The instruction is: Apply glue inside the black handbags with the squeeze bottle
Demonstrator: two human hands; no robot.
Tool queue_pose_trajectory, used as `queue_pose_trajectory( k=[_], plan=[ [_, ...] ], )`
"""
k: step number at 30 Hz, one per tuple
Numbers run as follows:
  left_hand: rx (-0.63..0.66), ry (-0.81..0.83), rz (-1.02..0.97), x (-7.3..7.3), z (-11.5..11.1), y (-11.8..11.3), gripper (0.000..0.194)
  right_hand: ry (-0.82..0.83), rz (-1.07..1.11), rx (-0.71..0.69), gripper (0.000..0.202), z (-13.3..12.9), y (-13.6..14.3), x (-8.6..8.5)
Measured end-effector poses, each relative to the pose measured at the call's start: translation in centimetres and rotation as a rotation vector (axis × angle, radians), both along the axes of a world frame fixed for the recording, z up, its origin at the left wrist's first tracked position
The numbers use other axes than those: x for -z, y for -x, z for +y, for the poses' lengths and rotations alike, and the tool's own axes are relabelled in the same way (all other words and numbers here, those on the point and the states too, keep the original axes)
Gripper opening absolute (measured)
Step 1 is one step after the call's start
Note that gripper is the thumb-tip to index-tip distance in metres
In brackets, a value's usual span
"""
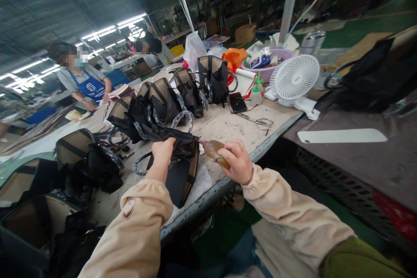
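Note:
A black bag [178, 178] lies at the near edge of the worktable, with its dark cloth lining pulled out at the top. My left hand [162, 154] is closed on that lining. In my right hand [237, 161] is a squeeze bottle of amber liquid [214, 152], tilted so that its red nozzle touches or nearly touches the lining's edge. Beside my left hand, a plastic-wrapped handle [140, 166] loops out over the table. The inside of the bag is mostly hidden.
Several similar black bags [164, 100] stand behind and to the left. A white fan [296, 79], scissors [260, 122], a green-capped bottle [256, 94] and a purple basin [288, 54] are at the back right. A person in a blue apron [91, 87] works at the far left.

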State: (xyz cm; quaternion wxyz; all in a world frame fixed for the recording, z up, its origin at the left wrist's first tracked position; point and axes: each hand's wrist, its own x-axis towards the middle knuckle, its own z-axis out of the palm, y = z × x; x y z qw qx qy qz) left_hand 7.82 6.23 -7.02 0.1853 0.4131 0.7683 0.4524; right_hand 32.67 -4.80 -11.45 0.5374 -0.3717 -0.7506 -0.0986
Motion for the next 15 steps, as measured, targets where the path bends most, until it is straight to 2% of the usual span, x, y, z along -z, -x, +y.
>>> queue_pose_trajectory(
  k=[3, 5, 10, 15],
  plan=[
    [0.002, -0.017, -0.026, 0.0, -0.1, -0.3, 0.018, 0.002, 0.017, -0.006, 0.027, 0.1, 0.1, -0.1],
    [0.006, -0.031, -0.050, -0.1, -0.2, -0.5, 0.019, 0.039, 0.110, 0.007, 0.026, 0.2, 0.3, -0.3],
    [0.009, -0.049, -0.107, -0.4, -0.6, -0.8, 0.020, 0.260, 0.511, 0.121, 0.019, 0.8, 0.6, -0.3],
    [-0.004, -0.073, -0.122, -0.8, -0.9, -0.9, 0.021, 0.451, 0.710, 0.128, 0.024, 1.1, 0.6, 0.0]
  ],
)
